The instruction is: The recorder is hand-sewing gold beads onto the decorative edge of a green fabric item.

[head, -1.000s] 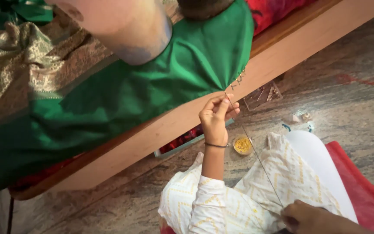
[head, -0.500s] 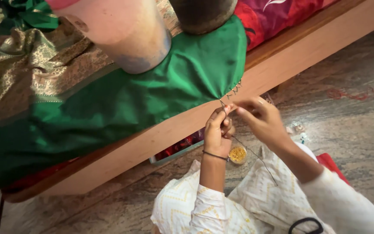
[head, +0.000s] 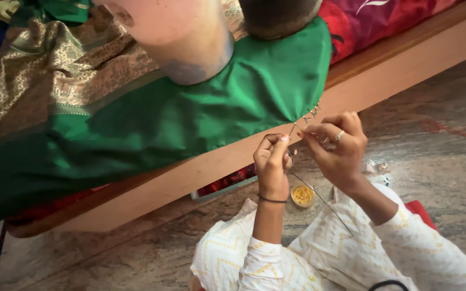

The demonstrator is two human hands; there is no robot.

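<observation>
**Hands working the corner of a green cloth at a bed edge**

Stone floor (head: 449, 161), mottled grey, runs beside a low wooden frame (head: 384, 81) on which fabrics are spread. Green cloth (head: 190, 118) drapes over the frame edge, its corner hanging at centre right, with a short beaded fringe (head: 309, 114) along that corner. Left hand (head: 272, 161) is closed, fingertips pinched just below the corner. Right hand (head: 336, 146) is likewise closed in a pinch at the fringe; what its fingertips hold is too fine to make out. A thin thread (head: 319, 198) trails from the hands down across the lap. The cloth looks light, soft and likely slippery, so it is best taken at the hemmed corner; the fringe appears delicate and liable to snag. Two round vessels, one pale (head: 179, 37) and one dark (head: 279, 16), stand on the cloth, apparently weighting it. A small round dish (head: 302, 195) of yellow bits sits on the floor beside the left wrist. Small clear packets (head: 377, 168) lie near the right hand. No labels or signs are legible.
</observation>
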